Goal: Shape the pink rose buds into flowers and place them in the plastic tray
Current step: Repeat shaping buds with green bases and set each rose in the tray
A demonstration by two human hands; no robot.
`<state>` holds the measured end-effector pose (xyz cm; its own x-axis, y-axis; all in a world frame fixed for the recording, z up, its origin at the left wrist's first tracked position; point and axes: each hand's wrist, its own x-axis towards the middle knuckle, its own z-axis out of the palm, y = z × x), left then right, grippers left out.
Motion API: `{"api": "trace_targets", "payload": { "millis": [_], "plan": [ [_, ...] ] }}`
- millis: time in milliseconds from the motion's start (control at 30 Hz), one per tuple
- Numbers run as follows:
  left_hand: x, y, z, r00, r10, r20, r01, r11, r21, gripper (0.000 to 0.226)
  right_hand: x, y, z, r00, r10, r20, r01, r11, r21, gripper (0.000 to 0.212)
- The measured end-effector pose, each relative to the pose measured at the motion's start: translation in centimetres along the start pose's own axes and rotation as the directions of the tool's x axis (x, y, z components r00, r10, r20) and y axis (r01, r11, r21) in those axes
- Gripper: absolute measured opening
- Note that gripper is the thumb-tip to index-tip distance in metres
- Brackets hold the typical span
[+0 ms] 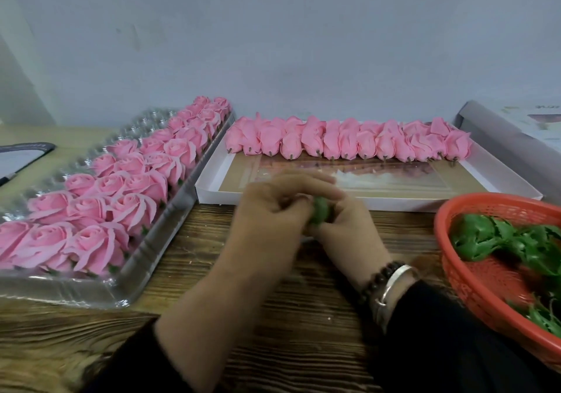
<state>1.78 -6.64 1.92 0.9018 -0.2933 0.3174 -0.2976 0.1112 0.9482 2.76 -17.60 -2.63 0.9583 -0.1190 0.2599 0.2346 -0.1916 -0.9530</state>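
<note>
Both hands meet over the wooden table [212, 259]: the left hand [273, 210] and the right hand [343, 225] curl their fingers round one small green piece [320, 210] pinched between them; whether a bud is in there too I cannot tell, the hands blur. I judge one flower is mid-assembly. The unshaped pink rose buds [349, 142] lie in the white box [212, 180] at twelve o'clock, and the finished one must go to the plastic tray [127, 283] at nine o'clock, beside the shaped roses [91, 210].

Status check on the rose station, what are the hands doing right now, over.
Both hands together at table centre, gripping one green calyx piece. Plastic tray left, mostly filled with shaped roses. Unshaped buds wait in the white box. Nothing in the way.
</note>
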Motion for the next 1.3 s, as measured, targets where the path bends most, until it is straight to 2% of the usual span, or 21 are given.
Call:
{"api": "trace_targets", "payload": {
  "millis": [100,167,200,300,500,600,733,833,933,1100,1300],
  "plan": [
    [0.3,-1.7,-3.2,0.966,-0.135,-0.219,0.090,0.975,-0.204,0.041,-0.2,0.1,0.3,0.999,0.031,-0.006,-0.031,0.999,0.043,0.009],
    [0.5,-2.4,-4.0,0.949,-0.238,-0.205,0.150,0.917,-0.368,0.021,-0.1,0.2,0.3,0.999,0.027,-0.032,-0.027,1.000,0.016,0.015],
    [0.6,-2.6,-4.4,0.947,-0.264,-0.181,0.167,0.890,-0.424,0.019,-0.1,0.2,0.2,0.999,0.024,-0.047,-0.023,1.000,0.013,0.018],
    [1.0,-3.2,-4.9,0.938,-0.307,-0.160,0.205,0.865,-0.458,0.032,-0.3,0.0,0.1,0.995,0.026,-0.098,-0.025,1.000,0.017,0.022],
    [1.2,-3.5,-4.5,0.871,-0.422,-0.250,0.206,0.777,-0.595,0.017,-2.3,-0.6,0.3,0.986,-0.005,-0.165,0.002,1.000,-0.021,0.020],
    [1.3,-3.7,-4.6,0.843,-0.459,-0.281,0.229,0.779,-0.584,0.021,-2.6,-0.9,0.1,0.981,-0.040,-0.191,0.035,0.999,-0.033,0.020],
    [1.5,-4.1,-4.7,0.827,-0.489,-0.278,0.287,0.792,-0.538,0.031,-2.3,-1.1,0.5,0.979,-0.092,-0.183,0.100,0.994,0.033,0.021],
    [1.7,-4.3,-4.6,0.822,-0.507,-0.260,0.302,0.774,-0.556,0.029,-1.8,-1.1,0.8,0.968,-0.157,-0.196,0.168,0.985,0.041,0.021],
    [1.7,-4.6,-4.6,0.826,-0.519,-0.219,0.321,0.753,-0.574,0.027,-1.7,-1.1,0.8,0.957,-0.196,-0.215,0.207,0.978,0.031,0.022],
    [1.7,-5.0,-4.3,0.852,-0.507,-0.132,0.323,0.708,-0.628,0.030,-1.8,-0.9,1.0,0.964,-0.174,-0.202,0.180,0.984,0.013,0.027],
    [1.6,-5.3,-4.0,0.885,-0.455,-0.104,0.331,0.769,-0.547,0.031,-1.6,-0.8,1.0,0.957,-0.180,-0.228,0.180,0.983,-0.022,0.026]
  ]
}}
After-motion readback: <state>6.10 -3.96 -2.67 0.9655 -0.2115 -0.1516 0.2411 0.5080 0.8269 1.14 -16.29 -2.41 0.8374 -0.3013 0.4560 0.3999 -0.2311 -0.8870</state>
